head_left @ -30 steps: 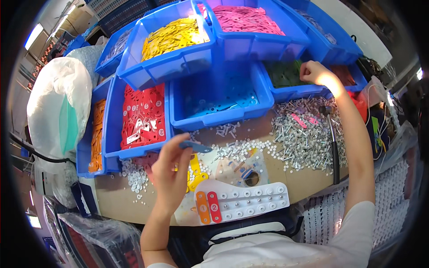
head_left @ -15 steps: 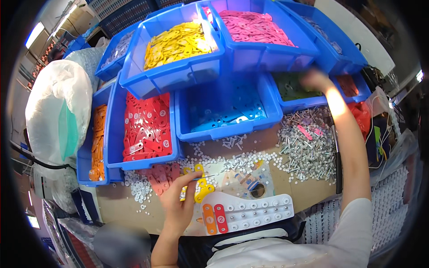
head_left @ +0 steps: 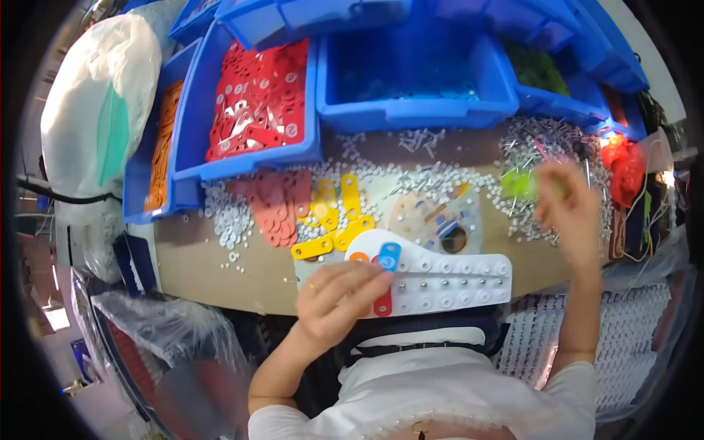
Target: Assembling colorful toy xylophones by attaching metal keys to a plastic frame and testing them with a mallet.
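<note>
My left hand pinches a flat blue strip with rounded ends. It holds the strip over a white pegged board at the front edge of the table. Beneath the fingers, a red strip and an orange strip, partly covered, lie on the board. Rows of white washers and small metal pins run along its right part. My right hand, smeared by motion, is closed at the right, above a heap of metal rivets. Bright green strips, also blurred, show at its fingertips.
Blue bins hold red strips, orange strips, blue strips and dark green strips. Loose yellow strips, pinkish-red strips and white washers lie on the table. A red plastic bag sits far right.
My right hand has come out of the green bin toward me, with green at its fingers. My left hand has carried the blue strip right, over the board. The view has tilted down.
</note>
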